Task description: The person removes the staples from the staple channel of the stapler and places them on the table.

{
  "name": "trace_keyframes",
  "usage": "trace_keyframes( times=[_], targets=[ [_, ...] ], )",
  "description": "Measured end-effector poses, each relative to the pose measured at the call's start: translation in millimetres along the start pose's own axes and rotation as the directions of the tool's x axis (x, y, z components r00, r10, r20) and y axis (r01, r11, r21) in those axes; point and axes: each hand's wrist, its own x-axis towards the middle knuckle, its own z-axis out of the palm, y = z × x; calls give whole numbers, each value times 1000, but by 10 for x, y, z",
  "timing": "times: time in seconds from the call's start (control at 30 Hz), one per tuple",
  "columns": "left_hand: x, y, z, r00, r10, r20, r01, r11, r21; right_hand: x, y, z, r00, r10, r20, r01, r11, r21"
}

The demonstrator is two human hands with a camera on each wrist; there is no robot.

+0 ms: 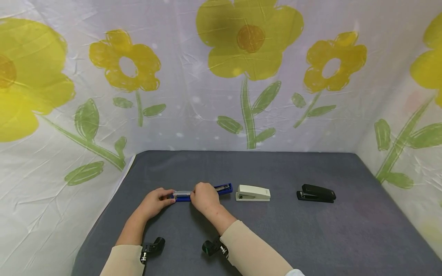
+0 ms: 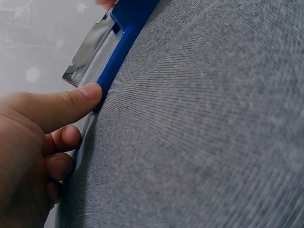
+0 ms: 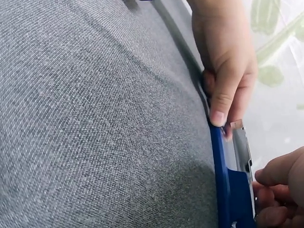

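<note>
A blue stapler [image 1: 181, 199] lies opened out on the grey cloth, its top arm [image 1: 224, 188] swung over to the right. My left hand [image 1: 155, 203] pinches the left tip of the stapler's base, the thumb [image 2: 90, 93] on the near side. Over the middle of the stapler, my right hand [image 1: 206, 197] grips with curled fingers and covers the hinge area in the head view. The silver metal magazine [image 3: 243, 148] rises at an angle above the blue base, and the right thumb and fingers are at its edge in the right wrist view.
Just right of the blue stapler stands a white stapler [image 1: 253, 193]. Farther right is a black stapler [image 1: 316, 193]. A dark grey cloth [image 1: 276, 237] covers the table, and a flower-printed curtain [image 1: 186, 96] hangs behind it.
</note>
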Motion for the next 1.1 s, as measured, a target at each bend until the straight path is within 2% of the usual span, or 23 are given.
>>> trace_keyframes(
  times=[0.33,0.5,0.63,0.73,0.87,1.1],
  targets=[
    [-23,17,-16,1000,-7,-2,7,1000,-7,0,-13,4,1000,19,-19,-18,999,51],
    [-30,11,-11,1000,-11,-3,11,1000,-2,9,-21,34,997,8,-76,2,992,129],
    [-20,3,2,1000,-14,-11,14,1000,-6,25,-35,50,995,5,-103,23,963,269],
    [-12,-6,16,1000,-18,-13,17,1000,-13,28,-46,52,997,35,-74,-7,935,356],
    [-8,-16,28,1000,-19,-7,19,1000,-14,33,-46,69,996,82,-43,-57,910,410],
    [3,0,13,1000,-21,-8,21,1000,-1,50,-50,65,991,107,-74,-62,889,455]
  ],
)
